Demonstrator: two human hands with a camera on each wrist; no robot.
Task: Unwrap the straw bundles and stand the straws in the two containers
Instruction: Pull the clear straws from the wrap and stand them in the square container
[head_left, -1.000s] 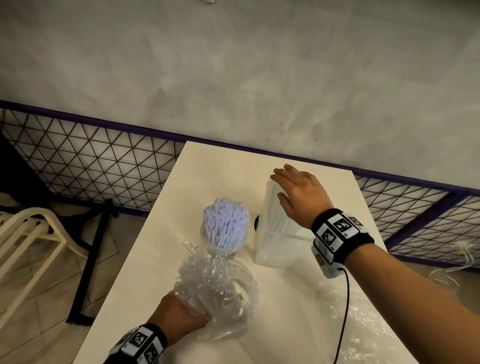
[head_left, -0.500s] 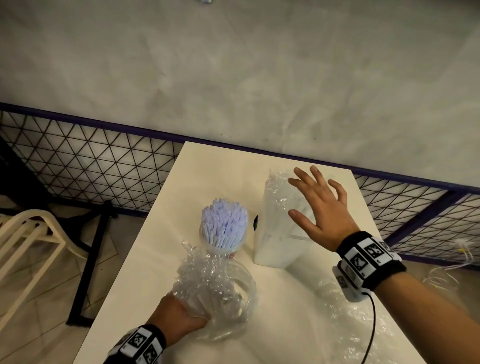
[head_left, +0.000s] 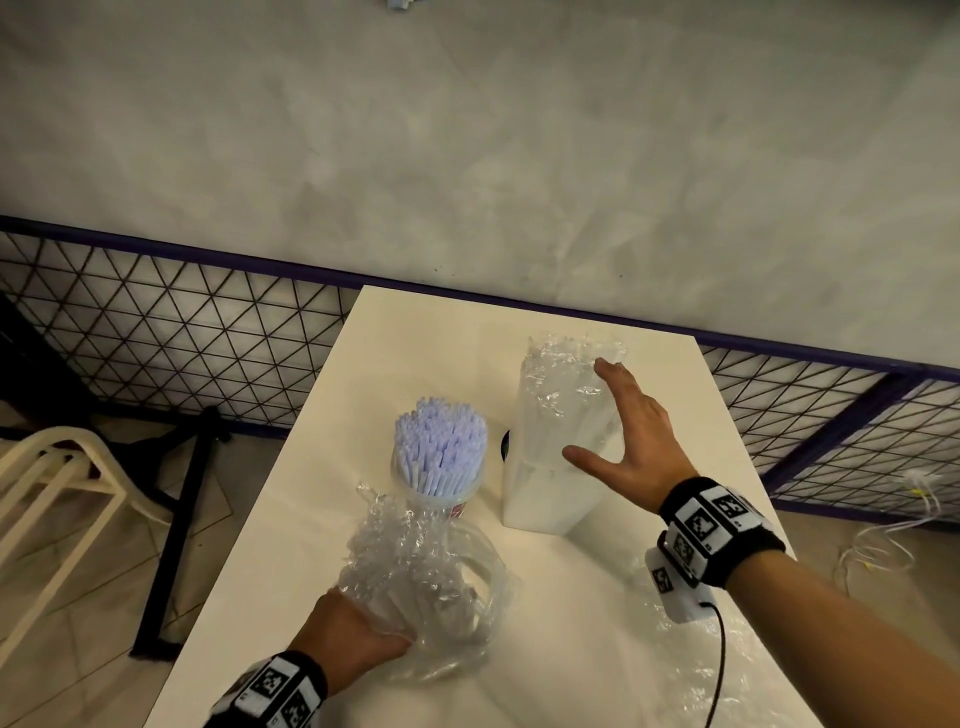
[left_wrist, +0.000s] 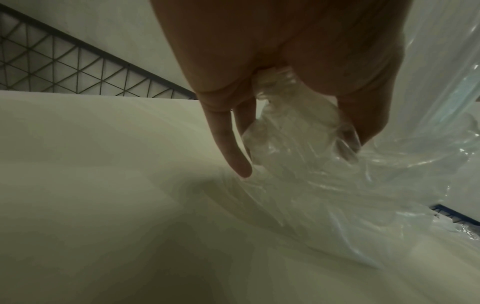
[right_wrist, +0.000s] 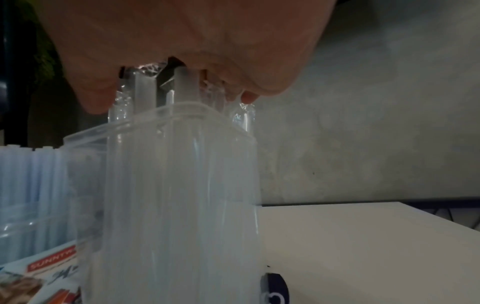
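A round clear container (head_left: 441, 493) holds a full bunch of lavender straws (head_left: 440, 441), which show at the left edge of the right wrist view (right_wrist: 31, 185). To its right stands a tall rectangular translucent container (head_left: 540, 499) (right_wrist: 176, 205) with clear-wrapped straws (head_left: 566, 384) sticking out of its top. My right hand (head_left: 589, 415) is spread open against the right side of those straws, thumb in front. Near the table's front, my left hand (head_left: 384, 629) (left_wrist: 301, 148) grips a crumpled clear plastic wrap (head_left: 415, 566) (left_wrist: 298, 127) that stands just in front of the round container.
Another sheet of clear plastic wrap (head_left: 701, 675) lies on the white table (head_left: 426, 343) under my right forearm. A small dark object (head_left: 505, 447) sits between the containers. A wire mesh fence (head_left: 171, 332) and wall run behind; a white chair (head_left: 52, 493) stands at the left.
My right hand lifted off the top of the straws in the tall container, spread open and came down against their right side. The left hand kept its grip on the wrap.
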